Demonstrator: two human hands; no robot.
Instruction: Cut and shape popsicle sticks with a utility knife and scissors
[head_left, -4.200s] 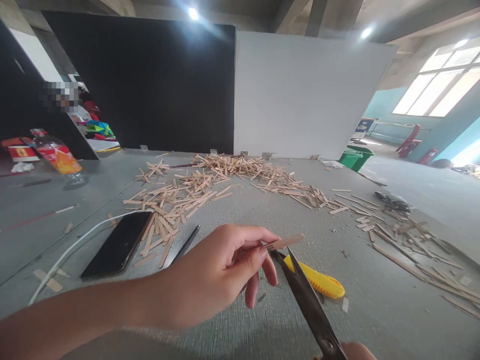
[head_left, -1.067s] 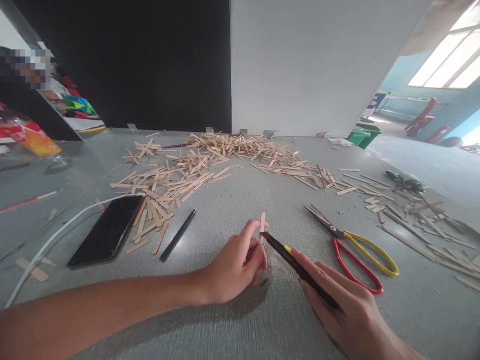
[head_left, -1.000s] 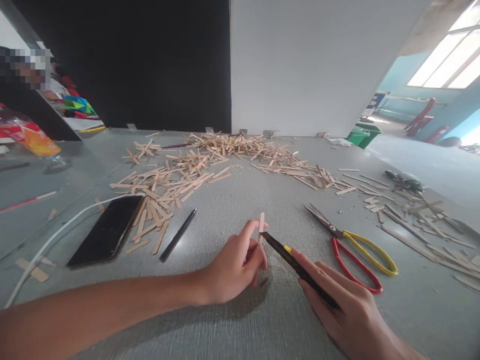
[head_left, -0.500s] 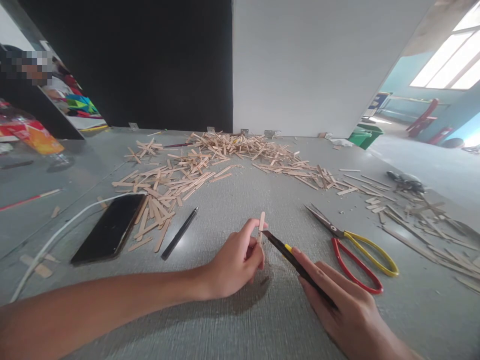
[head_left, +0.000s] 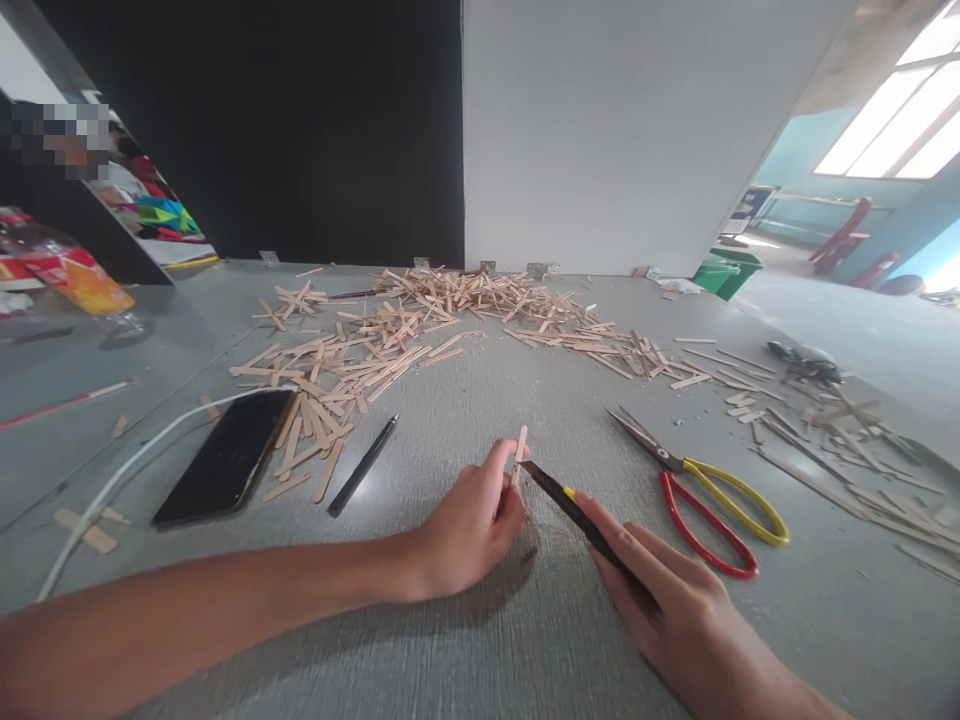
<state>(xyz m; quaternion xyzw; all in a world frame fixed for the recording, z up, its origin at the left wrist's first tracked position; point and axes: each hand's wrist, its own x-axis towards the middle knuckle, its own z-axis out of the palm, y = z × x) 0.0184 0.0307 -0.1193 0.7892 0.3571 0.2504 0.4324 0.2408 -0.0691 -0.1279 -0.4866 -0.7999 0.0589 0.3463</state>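
Note:
My left hand (head_left: 469,525) rests on the grey table and pinches a short wooden stick (head_left: 519,448), which stands nearly upright on the surface. My right hand (head_left: 675,610) grips a black and yellow utility knife (head_left: 568,498). The knife's tip touches the stick just above my left fingertips. Both hands are closed round what they hold.
Red and yellow scissors (head_left: 701,480) lie to the right of the knife. A black pen (head_left: 362,466) and a dark phone (head_left: 229,458) with a white cable (head_left: 127,465) lie to the left. Heaps of wooden sticks (head_left: 420,330) spread across the far table. A bottle (head_left: 71,280) stands at far left.
Earlier my right hand cut the stick with scissors; these now lie on the table and the knife is in my hand. Over the last second both hands have stayed almost still.

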